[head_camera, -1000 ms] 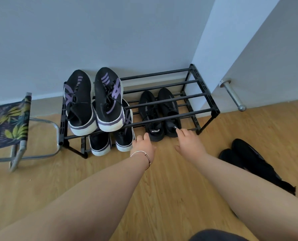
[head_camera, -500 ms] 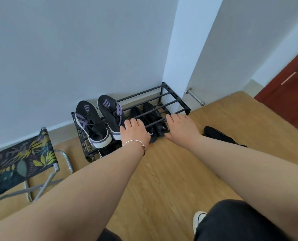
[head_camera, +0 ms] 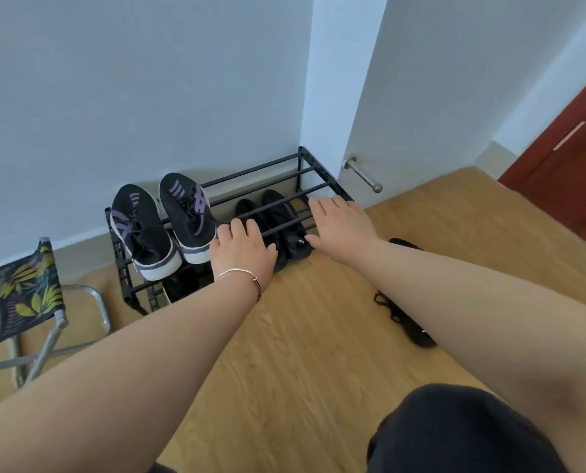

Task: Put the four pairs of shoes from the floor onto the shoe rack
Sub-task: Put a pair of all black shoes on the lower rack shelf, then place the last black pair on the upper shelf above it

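Shoes: four pairs wanted on the shoe rack [head_camera: 322,180], three look placed as far as I can see. Black-and-purple sneakers [head_camera: 163,223] sit on the top tier at the rack's 9 o'clock end, heels toward me. Plain black shoes [head_camera: 278,213] are on the lower tier at the 3 o'clock half, seen through the top bars. A third pair shows only as a dark shape with a white edge under the sneakers [head_camera: 182,285], lower tier, mostly hidden, so I can't confirm much.

Left to do, by my read: one black pair on the floor [head_camera: 406,319], at about 4 o'clock from the rack and well apart from it, largely behind my right forearm. Laces trail loose.

Left hand [head_camera: 242,252], bracelet on the wrist, lies flat over the rack's front bars just beside the sneakers, fingers spread, holding nothing. Right hand [head_camera: 341,225] rests flat toward the rack's 3 o'clock end, fingers extended, also empty.

Free top-tier space is at 3 o'clock; I judge the last pair goes there.

Folding stool [head_camera: 15,295] stands at 9 o'clock, apart from the rack.
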The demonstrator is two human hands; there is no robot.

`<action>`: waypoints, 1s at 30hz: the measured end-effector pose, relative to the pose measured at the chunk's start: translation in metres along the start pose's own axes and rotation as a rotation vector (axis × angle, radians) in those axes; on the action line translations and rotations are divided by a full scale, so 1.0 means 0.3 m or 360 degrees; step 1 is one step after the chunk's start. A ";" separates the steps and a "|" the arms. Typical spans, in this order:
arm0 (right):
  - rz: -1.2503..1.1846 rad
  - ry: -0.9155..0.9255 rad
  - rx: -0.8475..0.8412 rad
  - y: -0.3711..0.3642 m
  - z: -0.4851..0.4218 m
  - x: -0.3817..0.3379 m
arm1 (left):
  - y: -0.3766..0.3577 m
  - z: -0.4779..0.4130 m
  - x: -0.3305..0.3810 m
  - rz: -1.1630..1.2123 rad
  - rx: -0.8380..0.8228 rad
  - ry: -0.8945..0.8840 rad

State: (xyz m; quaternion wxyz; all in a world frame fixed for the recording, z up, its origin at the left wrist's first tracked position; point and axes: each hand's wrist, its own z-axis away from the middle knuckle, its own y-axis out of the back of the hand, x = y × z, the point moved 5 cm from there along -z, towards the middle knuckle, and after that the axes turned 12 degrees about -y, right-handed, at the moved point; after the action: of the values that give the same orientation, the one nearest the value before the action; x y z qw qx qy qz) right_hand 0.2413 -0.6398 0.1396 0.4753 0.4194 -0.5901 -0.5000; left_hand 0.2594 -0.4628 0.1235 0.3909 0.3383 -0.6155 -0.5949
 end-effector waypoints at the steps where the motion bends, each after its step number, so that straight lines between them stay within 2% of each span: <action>1: -0.0013 0.0026 0.0006 -0.032 0.004 0.042 | -0.020 -0.014 0.046 0.0016 -0.0004 0.0020; 9: -0.0187 0.0120 0.0014 -0.245 -0.028 0.435 | -0.207 -0.140 0.402 0.0136 -0.0079 0.0216; 14: -0.0207 0.0144 -0.0013 -0.368 -0.038 0.686 | -0.279 -0.248 0.613 0.0122 -0.0128 0.0191; 19: -0.0300 -0.0016 -0.0120 -0.507 -0.046 0.918 | -0.354 -0.342 0.786 0.0183 -0.0248 0.0157; 23: -0.0355 -0.0165 -0.0218 -0.672 -0.027 1.060 | -0.478 -0.362 0.831 0.0072 -0.0363 0.0087; 30: -0.0342 -0.0367 -0.0448 -0.921 0.063 1.204 | -0.757 -0.327 0.918 0.0288 -0.0612 0.0266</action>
State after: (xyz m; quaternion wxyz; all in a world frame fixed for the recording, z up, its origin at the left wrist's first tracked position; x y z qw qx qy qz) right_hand 0.1574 -1.0276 -0.0834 0.4024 0.3495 -0.5167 -0.6700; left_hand 0.2068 -0.7658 -0.0826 0.5497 0.2491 -0.4840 -0.6337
